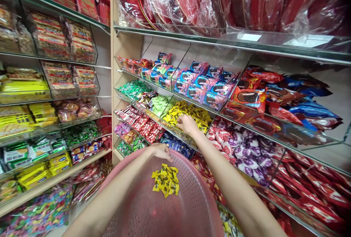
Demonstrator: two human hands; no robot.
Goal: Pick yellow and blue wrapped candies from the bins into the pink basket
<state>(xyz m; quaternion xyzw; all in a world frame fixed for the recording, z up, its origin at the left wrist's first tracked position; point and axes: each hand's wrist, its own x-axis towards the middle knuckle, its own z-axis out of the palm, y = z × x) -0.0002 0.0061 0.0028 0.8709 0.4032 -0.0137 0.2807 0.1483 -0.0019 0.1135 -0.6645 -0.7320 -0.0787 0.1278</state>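
A pink perforated plastic basket (192, 207) fills the lower middle, with a small heap of yellow-wrapped candies (165, 180) on its inner surface. At its far rim is my left hand (161, 151), fingers closed on the edge and partly hidden. My right hand (187, 124) reaches over the front of a clear shelf bin, down at a pile of yellow-and-black wrapped candies (201, 114). Its fingers are curled in; what lies between them is hidden.
Light-green candies (161, 104) and red-wrapped bars (145, 125) lie left of the yellow pile. Clear dividers and shelf fronts surround the bins. Packaged cookies (197, 83) sit one shelf above. Purple-and-white candies (249, 149) are at right. Another shelf rack (55, 100) stands at left.
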